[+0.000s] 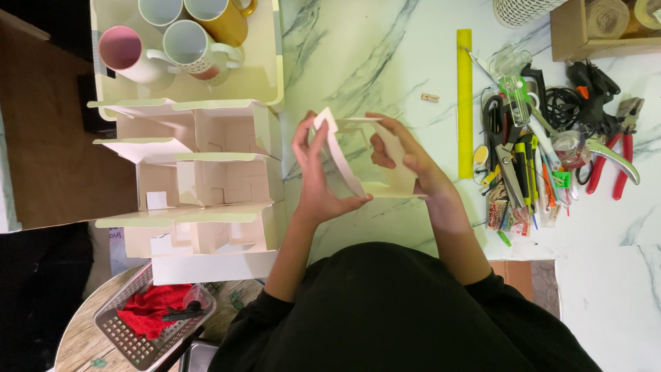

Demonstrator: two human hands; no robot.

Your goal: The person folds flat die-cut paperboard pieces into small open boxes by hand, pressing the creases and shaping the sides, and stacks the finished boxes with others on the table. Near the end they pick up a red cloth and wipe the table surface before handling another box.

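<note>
Your left hand (313, 165) and right hand (406, 158) were both clamped on the half-folded white carton (344, 162), held above the desk (358, 62); squeezing harder risked creasing its panels or tearing a flap

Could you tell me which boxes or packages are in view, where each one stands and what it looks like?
Half-folded carton: held between left hand and right hand, cream, flaps open.
Open cartons: stacked left of the hands, cream, flaps spread.
Tray of mugs: top left, pale cream.
Brown box: top right, cardboard.
</note>
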